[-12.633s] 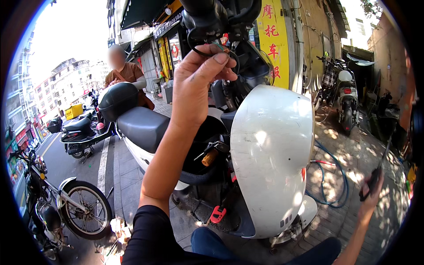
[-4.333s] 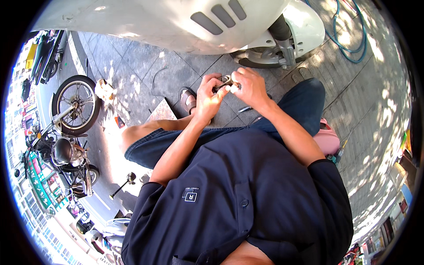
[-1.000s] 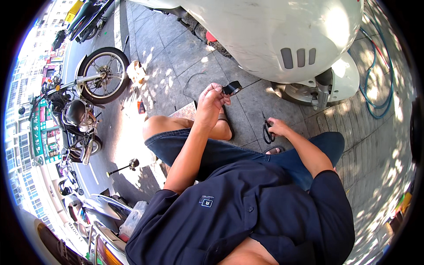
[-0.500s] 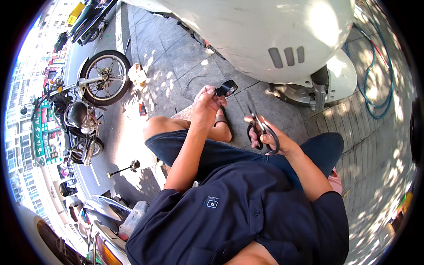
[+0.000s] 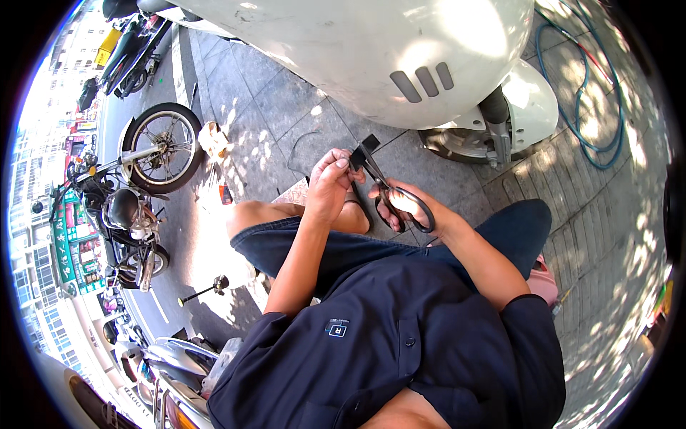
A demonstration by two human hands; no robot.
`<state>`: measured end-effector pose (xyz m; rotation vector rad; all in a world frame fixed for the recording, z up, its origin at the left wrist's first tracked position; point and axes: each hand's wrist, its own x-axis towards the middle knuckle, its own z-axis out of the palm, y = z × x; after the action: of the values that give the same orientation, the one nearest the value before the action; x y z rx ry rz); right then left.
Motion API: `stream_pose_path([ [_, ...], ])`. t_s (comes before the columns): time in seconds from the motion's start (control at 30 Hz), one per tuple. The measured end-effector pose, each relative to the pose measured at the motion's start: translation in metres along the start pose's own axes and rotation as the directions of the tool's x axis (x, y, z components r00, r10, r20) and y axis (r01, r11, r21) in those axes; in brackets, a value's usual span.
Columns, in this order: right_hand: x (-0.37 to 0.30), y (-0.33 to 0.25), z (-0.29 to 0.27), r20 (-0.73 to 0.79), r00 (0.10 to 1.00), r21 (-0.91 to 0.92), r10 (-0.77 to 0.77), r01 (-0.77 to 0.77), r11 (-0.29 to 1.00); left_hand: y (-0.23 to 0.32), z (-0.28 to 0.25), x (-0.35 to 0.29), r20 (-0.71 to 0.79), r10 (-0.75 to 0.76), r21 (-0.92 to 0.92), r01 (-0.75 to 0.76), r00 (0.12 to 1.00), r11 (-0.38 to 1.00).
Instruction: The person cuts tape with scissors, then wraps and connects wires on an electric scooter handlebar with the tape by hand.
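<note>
Pinched in the fingers of my left hand is a flat black strip, flexible-looking, its material hard to tell. My right hand grips a pair of scissors by its black looped handles, a finger and thumb through the loops. The scissor blades reach the strip just beyond my left fingertips and overlap it. Whether the blades have cut into it cannot be made out. Both hands are above my lap, close together.
A white scooter body fills the space ahead, its wheel low on the right. A blue hose is coiled at far right. Leftward stand a motorcycle and, nearer, a scooter. Something pink sits beside my right leg.
My right hand has moved left and up with the scissors, bringing the blades onto the black strip. The strip, bent over before, now lies straighter. The view has shifted slightly.
</note>
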<state>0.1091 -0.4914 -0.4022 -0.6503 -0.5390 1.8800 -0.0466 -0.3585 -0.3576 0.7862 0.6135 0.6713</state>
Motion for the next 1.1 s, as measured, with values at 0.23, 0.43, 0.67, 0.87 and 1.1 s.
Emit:
stream_pose_path([
  [0.23, -0.012, -0.005, -0.005, -0.047, 0.999, 0.061, 0.017, -0.014, 0.998, 0.000, -0.015, 0.003, 0.029, -0.018, 0.119, 0.014, 0.999, 0.993],
  [0.43, -0.019, -0.001, -0.010, -0.079, 0.997, 0.061, -0.014, 0.018, 0.998, -0.003, -0.016, 0.010, 0.144, -0.137, 0.066, 0.129, 0.980, 0.989],
  [0.67, -0.025, -0.002, -0.017, -0.084, 0.995, 0.056, -0.046, 0.051, 0.997, -0.005, -0.009, 0.015, 0.186, -0.226, 0.086, 0.214, 0.956, 0.973],
  [0.87, -0.033, 0.004, -0.031, -0.133, 0.989, 0.048, 0.061, -0.055, 0.997, -0.025, -0.022, 0.028, 0.236, -0.297, 0.069, 0.289, 0.925, 0.955],
  [1.1, -0.019, 0.035, -0.122, -0.446, 0.881, -0.513, 0.156, -0.395, 0.762, -0.095, -0.075, 0.064, -0.048, -0.511, 0.585, 0.438, 0.858, 0.683],
])
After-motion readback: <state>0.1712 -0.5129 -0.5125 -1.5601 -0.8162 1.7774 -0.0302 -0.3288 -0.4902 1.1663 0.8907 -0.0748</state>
